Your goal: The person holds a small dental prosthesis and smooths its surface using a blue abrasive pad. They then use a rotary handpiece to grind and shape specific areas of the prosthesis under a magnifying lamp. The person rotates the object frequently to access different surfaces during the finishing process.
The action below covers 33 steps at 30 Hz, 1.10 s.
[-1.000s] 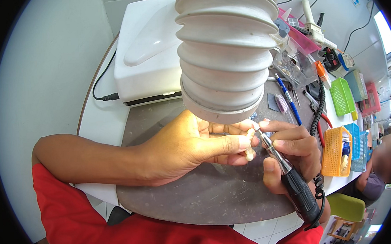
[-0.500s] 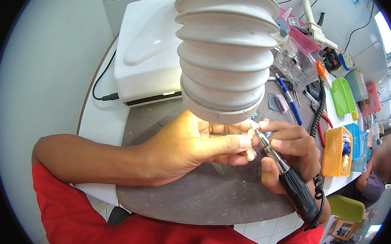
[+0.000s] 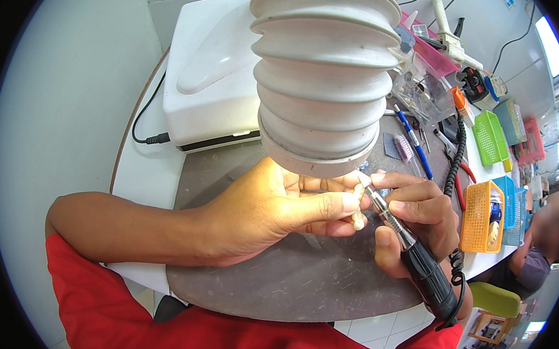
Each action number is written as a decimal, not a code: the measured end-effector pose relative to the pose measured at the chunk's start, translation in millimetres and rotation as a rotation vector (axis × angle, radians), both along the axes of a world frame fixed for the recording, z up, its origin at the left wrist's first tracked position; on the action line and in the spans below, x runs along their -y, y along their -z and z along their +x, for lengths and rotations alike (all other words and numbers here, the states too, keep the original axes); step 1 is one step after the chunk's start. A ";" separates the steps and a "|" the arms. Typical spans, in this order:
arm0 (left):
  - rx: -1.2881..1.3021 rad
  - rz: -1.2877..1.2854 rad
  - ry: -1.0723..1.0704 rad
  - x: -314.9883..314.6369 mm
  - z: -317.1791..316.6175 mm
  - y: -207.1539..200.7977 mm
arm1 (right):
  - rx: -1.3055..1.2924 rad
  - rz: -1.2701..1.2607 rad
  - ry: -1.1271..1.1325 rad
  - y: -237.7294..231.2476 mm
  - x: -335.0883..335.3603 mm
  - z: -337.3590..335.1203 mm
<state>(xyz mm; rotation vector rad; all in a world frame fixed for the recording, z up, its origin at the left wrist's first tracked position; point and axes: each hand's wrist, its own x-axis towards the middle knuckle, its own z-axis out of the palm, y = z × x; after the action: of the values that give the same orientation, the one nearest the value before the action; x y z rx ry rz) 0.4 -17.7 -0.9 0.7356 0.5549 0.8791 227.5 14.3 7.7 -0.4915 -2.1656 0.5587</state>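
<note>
Between the thumb and fingers of my left hand [image 3: 262, 207] is a small cream-coloured dental bridge [image 3: 358, 219], held upright. My right hand [image 3: 421, 214] is closed around a rotary handpiece [image 3: 386, 213] with a metal front and a black grip. The handpiece's tip points up and left and meets or nearly meets the bridge's upper end; exact contact is too small to tell. Both hands are close together over the grey bench top [image 3: 285, 281], just under the mouth of a white ribbed suction hose [image 3: 325, 83], which hides some of the left fingers' far side.
A white machine [image 3: 208, 71] stands behind my left hand. On the right lie a blue pen [image 3: 413, 139], red-handled pliers [image 3: 462, 190] and a coiled black cord [image 3: 460, 152]. Orange [image 3: 478, 221] and green baskets [image 3: 489, 138] line the bench. Another person [image 3: 536, 256] sits far right.
Hardly anything differs. My right hand and the handpiece have shifted very slightly; my left hand keeps the dental bridge in the same place.
</note>
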 end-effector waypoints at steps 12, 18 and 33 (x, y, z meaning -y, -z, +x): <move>-0.022 -0.005 -0.001 0.2 -1.3 -0.4 | 0.068 -0.009 -0.041 1.4 0.8 3.3; -0.010 -0.003 0.000 0.0 -0.8 -1.5 | 0.046 -0.055 -0.039 1.5 2.2 4.2; -0.023 -0.012 -0.004 0.3 -0.9 -2.2 | 0.045 0.025 0.017 -1.0 0.5 -0.9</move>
<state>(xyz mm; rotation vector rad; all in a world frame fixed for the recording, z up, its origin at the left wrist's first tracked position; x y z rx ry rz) -0.6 -18.0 1.3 0.7350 0.5821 0.8714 226.6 13.8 8.7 -0.5129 -2.2066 0.5147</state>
